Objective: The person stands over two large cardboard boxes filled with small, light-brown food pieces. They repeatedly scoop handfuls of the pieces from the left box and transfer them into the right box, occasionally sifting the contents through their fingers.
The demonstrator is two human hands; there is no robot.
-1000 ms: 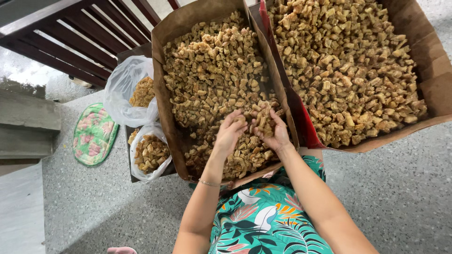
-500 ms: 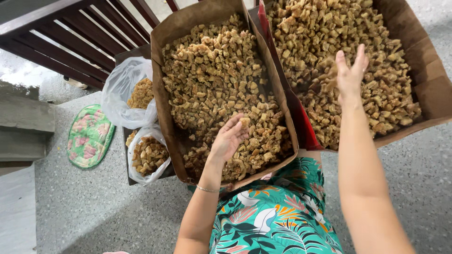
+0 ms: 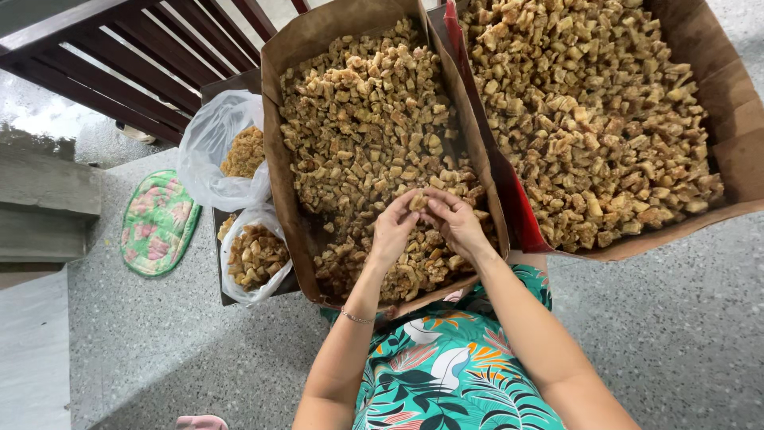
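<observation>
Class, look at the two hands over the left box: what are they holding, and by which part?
Left hand and right hand pinch one small brown fried piece between their fingertips, by its sides, above the box.

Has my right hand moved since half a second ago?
Yes. The right hand came back left from the right-hand cardboard box to the middle cardboard box, meeting the left hand.

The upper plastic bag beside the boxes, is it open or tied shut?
Open: the clear plastic bag gapes at its mouth, showing the brown pieces inside.

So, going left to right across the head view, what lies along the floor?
Floral mat → clear plastic bags of brown pieces → cardboard box under both hands, left hand then right hand → second, fuller box.
</observation>
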